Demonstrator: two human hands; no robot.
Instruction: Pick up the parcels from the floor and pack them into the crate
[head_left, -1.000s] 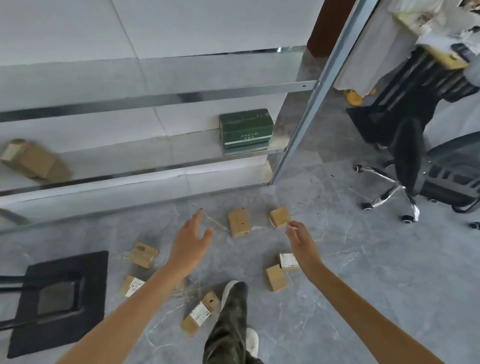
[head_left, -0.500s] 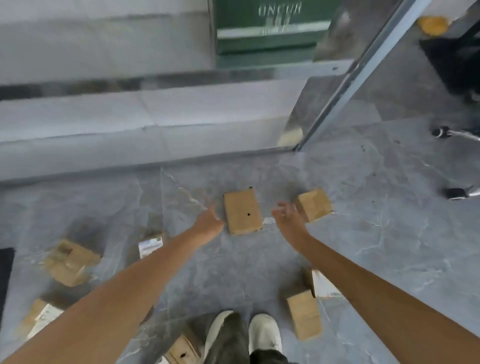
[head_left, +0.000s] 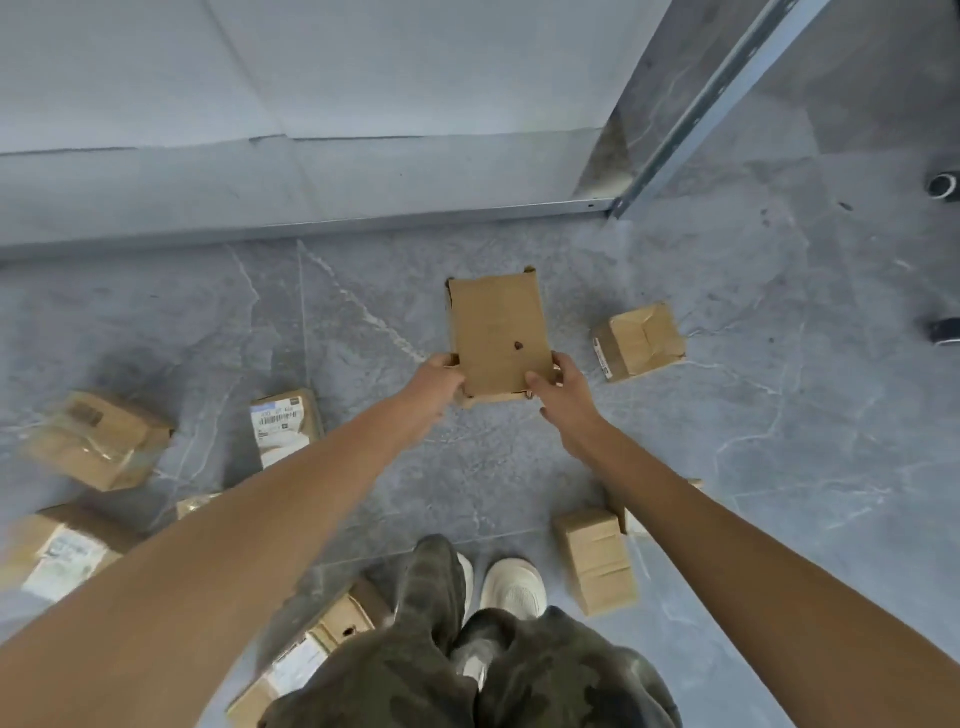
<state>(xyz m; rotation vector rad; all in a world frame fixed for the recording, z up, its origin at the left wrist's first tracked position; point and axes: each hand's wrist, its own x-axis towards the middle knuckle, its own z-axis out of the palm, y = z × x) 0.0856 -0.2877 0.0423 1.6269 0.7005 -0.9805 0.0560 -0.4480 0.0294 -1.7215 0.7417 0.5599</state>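
Gripping parcel (head_left: 498, 332), earlier untouched; perhaps lifted.

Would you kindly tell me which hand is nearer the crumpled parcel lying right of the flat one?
Right. The right hand holds the flat parcel at its near right corner, just left of the crumpled parcel; the left hand holds its near left corner, farther away.

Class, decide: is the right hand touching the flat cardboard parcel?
Touching. Head view: right hand has its thumb on the flat cardboard parcel, near corner.
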